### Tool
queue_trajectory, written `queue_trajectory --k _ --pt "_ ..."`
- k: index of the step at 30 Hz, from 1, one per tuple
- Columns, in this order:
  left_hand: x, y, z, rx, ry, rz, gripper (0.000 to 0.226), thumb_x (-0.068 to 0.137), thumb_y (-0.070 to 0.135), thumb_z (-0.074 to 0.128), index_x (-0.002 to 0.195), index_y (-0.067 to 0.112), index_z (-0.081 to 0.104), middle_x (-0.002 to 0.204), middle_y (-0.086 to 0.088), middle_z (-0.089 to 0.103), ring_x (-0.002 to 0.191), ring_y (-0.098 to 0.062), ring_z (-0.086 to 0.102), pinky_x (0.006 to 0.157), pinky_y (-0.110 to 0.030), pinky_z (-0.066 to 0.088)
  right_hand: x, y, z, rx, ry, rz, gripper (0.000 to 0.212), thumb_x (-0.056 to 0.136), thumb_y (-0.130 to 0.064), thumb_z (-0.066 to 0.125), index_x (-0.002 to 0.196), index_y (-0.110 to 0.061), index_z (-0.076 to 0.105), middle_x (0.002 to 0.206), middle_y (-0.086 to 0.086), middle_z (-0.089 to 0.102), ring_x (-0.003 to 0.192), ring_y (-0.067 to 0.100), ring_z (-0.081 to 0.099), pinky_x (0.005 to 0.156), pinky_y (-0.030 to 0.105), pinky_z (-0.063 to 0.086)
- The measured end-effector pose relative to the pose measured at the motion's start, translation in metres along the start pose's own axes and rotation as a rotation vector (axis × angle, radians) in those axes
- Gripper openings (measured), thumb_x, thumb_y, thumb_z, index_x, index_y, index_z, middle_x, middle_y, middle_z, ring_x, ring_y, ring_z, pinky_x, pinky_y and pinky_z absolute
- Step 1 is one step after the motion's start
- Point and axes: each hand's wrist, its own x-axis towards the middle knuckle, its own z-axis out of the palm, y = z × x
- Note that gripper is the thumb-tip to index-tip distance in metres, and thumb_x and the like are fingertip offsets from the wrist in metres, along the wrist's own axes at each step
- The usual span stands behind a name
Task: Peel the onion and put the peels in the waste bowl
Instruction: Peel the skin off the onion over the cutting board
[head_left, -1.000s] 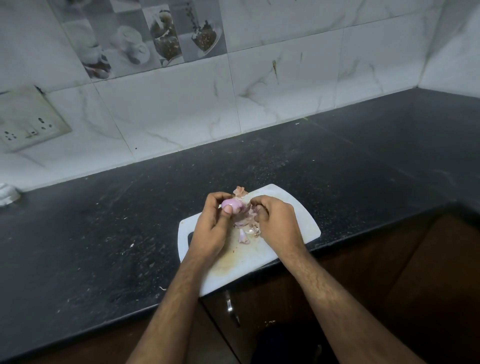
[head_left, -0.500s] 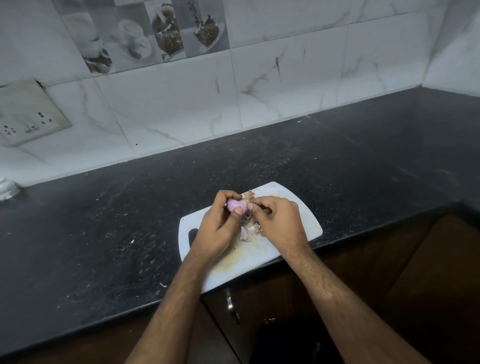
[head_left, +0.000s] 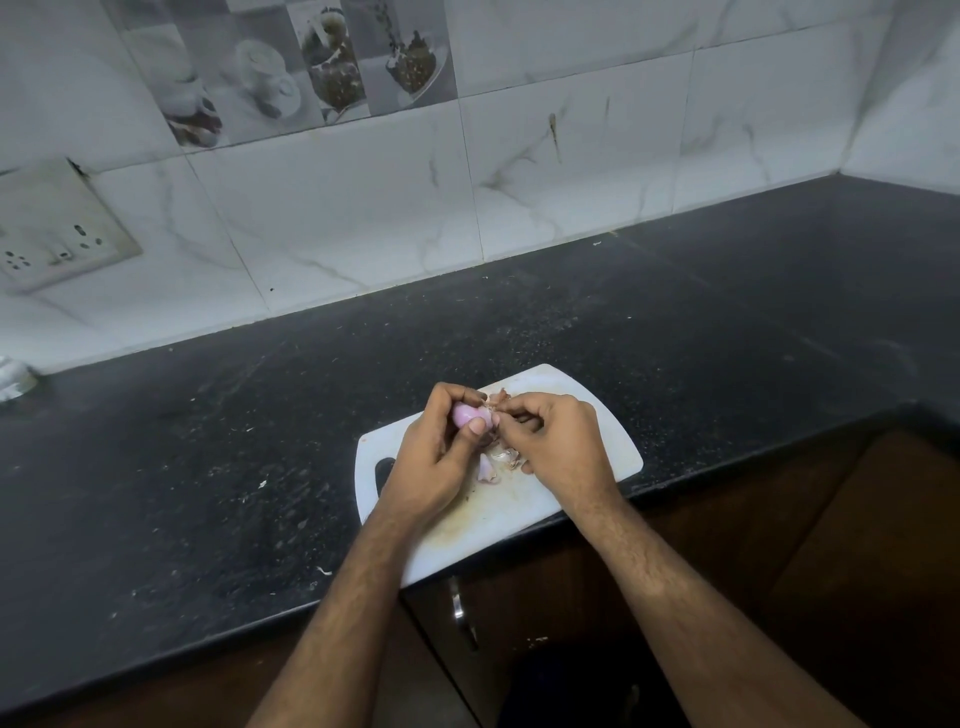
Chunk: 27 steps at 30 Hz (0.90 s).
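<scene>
**Peeling a small onion over the white board**

Since the earlier frames both hands have stayed over the cutting board (head_left: 597, 410), and the loose flap of skin that stood up above the onion a second ago now sits lower, tucked against the right fingertips. The camera view has also tilted slightly, so the wall socket appears a little lower on the left.

The left hand (head_left: 436, 457) curls round the small pink onion (head_left: 467, 414), thumb pressed on its near side and fingers wrapped over the top, holding it just above the board. The right hand (head_left: 556, 441) meets it from 3 o'clock; its thumb and forefinger pinch a brownish scrap of peel (head_left: 498, 400) at the onion's right end. Whether that scrap is torn free or attached cannot be told.

Loose peels (head_left: 493, 465) lie on the board directly below the hands, at 6 o'clock from the onion, between the two wrists. The board sits on the dark speckled countertop (head_left: 208, 467), its near corner overhanging the front edge. Pale crumbs are scattered on the counter at 9 o'clock from the board.

A wall socket (head_left: 57, 244) is fixed to the marble-look tiles (head_left: 363, 218) at far 10 o'clock. A cabinet handle (head_left: 460, 608) shows under the counter edge at 6 o'clock.
</scene>
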Motion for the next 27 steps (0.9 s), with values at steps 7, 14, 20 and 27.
queue_trajectory --k 7,14,20,27 --pt "-0.0002 0.0003 0.0011 -0.011 -0.017 -0.009 0.014 0.103 0.030 0.059 0.117 0.028 0.061 0.119 0.018 0.070 0.115 -0.011 0.069 0.096 -0.030 0.058 -0.0004 0.0026 0.0082 -0.128 0.043 -0.031 0.010 0.091 -0.028 0.076 0.094 -0.019 0.079 0.079 -0.010 0.073 0.071 0.008 0.070 0.068 0.035 0.063" --pt "-0.0001 -0.0028 0.0011 -0.052 0.012 -0.030 0.012 0.105 0.034 0.056 0.115 0.029 0.057 0.111 0.021 0.067 0.106 -0.002 0.065 0.091 -0.019 0.051 0.0061 0.0078 0.0069 -0.178 0.089 0.058 0.012 0.093 -0.020 0.070 0.082 -0.018 0.075 0.068 -0.007 0.071 0.067 0.015 0.071 0.060 0.042 0.062" --pt "0.0015 -0.0026 0.0000 -0.040 0.079 -0.093 0.044 0.106 0.049 0.043 0.141 0.023 0.053 0.130 0.019 0.067 0.119 0.002 0.064 0.098 -0.014 0.048 0.0048 0.0053 0.0069 -0.265 0.006 -0.066 0.031 0.100 -0.006 0.052 0.116 -0.023 0.074 0.103 -0.010 0.075 0.090 0.005 0.070 0.081 0.029 0.060" --pt "0.0023 -0.0068 0.0019 -0.082 0.131 -0.086 0.030 0.107 0.047 0.047 0.113 0.021 0.061 0.108 0.011 0.074 0.106 -0.013 0.071 0.095 -0.035 0.057 -0.0023 0.0008 0.0044 -0.119 0.031 -0.211 0.009 0.100 -0.027 0.066 0.106 -0.020 0.066 0.092 -0.014 0.070 0.085 0.002 0.066 0.075 0.020 0.057"
